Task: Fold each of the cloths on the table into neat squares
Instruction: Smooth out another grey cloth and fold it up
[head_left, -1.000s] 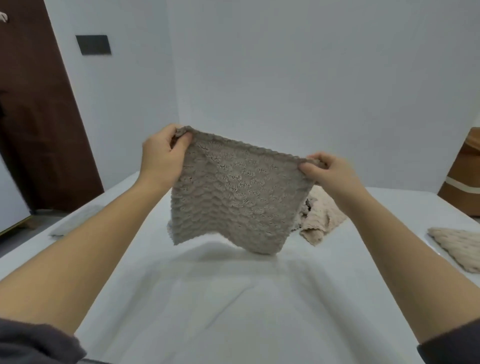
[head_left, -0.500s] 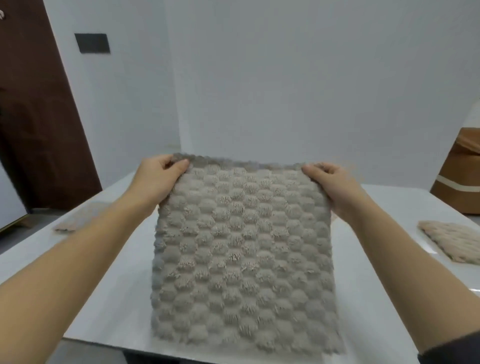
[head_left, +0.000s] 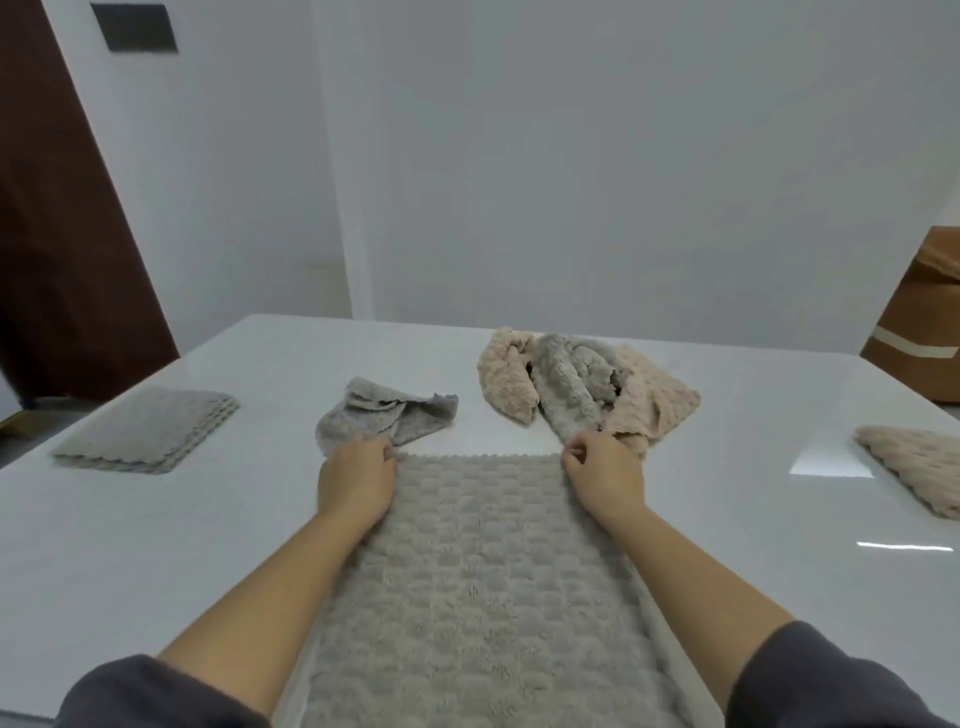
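grey spread cloth (head_left: 483, 571), one; left hand (head_left: 357, 480), right hand (head_left: 602, 475) pinch its two far corners.

Head-worn view (wide-angle) looks forward and down — close over the table (head_left: 156, 545).

A grey textured cloth (head_left: 478, 587) lies flat on the white tabletop (head_left: 156, 545). The left hand (head_left: 356, 480) grips its far left corner and the right hand (head_left: 602, 475) pinches its far right corner. Just beyond the far left corner lies a crumpled grey cloth (head_left: 384, 415). Beyond the far right corner is a heap of beige and grey cloths (head_left: 582, 389). Well to its left sits a folded grey stack (head_left: 148, 431), and well to its right a folded beige cloth (head_left: 914, 462).
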